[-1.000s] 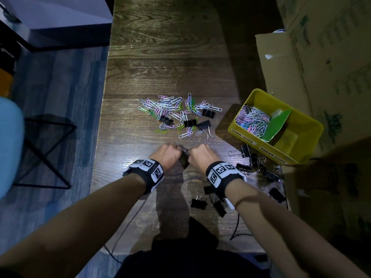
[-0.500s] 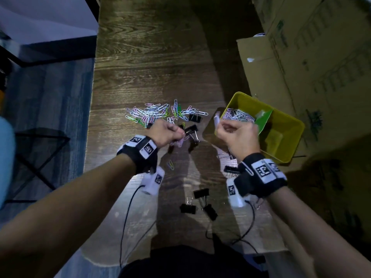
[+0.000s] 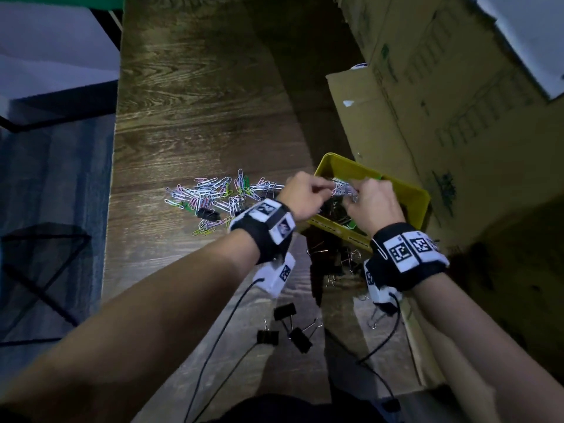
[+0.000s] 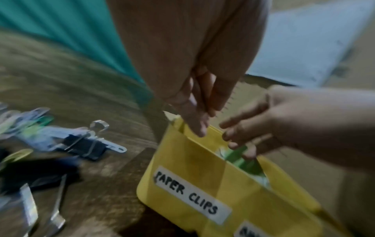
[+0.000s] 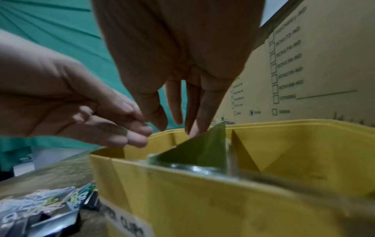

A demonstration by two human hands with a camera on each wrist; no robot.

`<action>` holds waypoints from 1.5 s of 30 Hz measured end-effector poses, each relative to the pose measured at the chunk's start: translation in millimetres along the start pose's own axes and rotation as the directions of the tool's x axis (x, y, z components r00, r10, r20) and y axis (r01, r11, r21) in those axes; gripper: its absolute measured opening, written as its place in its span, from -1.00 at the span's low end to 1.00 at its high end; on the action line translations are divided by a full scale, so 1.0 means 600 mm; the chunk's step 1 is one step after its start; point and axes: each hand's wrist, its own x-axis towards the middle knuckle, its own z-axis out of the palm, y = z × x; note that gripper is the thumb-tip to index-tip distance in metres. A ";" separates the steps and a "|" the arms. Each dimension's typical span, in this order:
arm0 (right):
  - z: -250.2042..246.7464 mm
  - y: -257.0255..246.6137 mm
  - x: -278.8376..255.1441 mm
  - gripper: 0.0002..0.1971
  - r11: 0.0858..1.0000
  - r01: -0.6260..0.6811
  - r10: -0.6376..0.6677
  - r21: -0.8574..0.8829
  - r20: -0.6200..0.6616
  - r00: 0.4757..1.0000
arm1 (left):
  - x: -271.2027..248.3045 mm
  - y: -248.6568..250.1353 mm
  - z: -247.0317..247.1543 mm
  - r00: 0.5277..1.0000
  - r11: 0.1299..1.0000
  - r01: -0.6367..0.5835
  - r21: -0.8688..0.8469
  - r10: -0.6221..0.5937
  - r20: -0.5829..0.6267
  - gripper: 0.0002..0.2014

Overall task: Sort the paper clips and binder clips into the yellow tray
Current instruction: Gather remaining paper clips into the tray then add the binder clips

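The yellow tray (image 3: 422,206) stands at the table's right, with a "PAPER CLIPS" label (image 4: 188,194) on its front wall (image 5: 202,200) and a green divider (image 5: 202,150) inside. Both hands hover over its left compartment, above a heap of paper clips (image 3: 343,189). My left hand (image 3: 328,187) (image 4: 199,128) points its fingers down past the rim. My right hand (image 3: 354,190) (image 5: 176,126) hangs beside the divider with fingers straight. Nothing shows between the fingers of either hand. A pile of coloured paper clips (image 3: 213,193) mixed with black binder clips (image 3: 209,213) lies left of the tray.
Three black binder clips (image 3: 293,328) lie near the table's front edge, and more (image 3: 345,257) sit in shadow before the tray. Cardboard boxes (image 3: 427,102) rise right behind the tray. Cables (image 3: 225,319) trail from both wrists. The table's left edge drops to blue floor.
Both hands rose from the table's front, where they held a binder clip together, and travelled forward and right until they are over the tray's left compartment.
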 end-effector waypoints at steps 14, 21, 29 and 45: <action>0.133 -0.187 0.048 -0.43 0.971 0.135 -0.155 0.198 0.090 0.984 | -0.027 -0.211 -0.152 0.974 0.820 0.083 0.567 0.054 -0.221 -0.70; 0.207 -0.187 0.077 -0.61 1.000 0.006 -0.006 0.003 0.143 0.990 | -0.010 -0.240 -0.150 0.979 0.842 0.123 0.525 -0.016 -0.204 -0.81; 0.194 -0.181 0.070 -0.82 0.988 0.114 -0.114 0.101 -0.013 0.993 | -0.059 -0.254 -0.197 0.960 0.955 -0.077 0.288 0.149 -0.236 -0.87; 0.148 -0.082 -0.108 -0.90 0.761 -0.155 0.006 0.630 0.232 0.973 | -0.139 -0.253 -0.094 0.983 0.947 0.055 -0.315 -0.106 -0.147 -0.73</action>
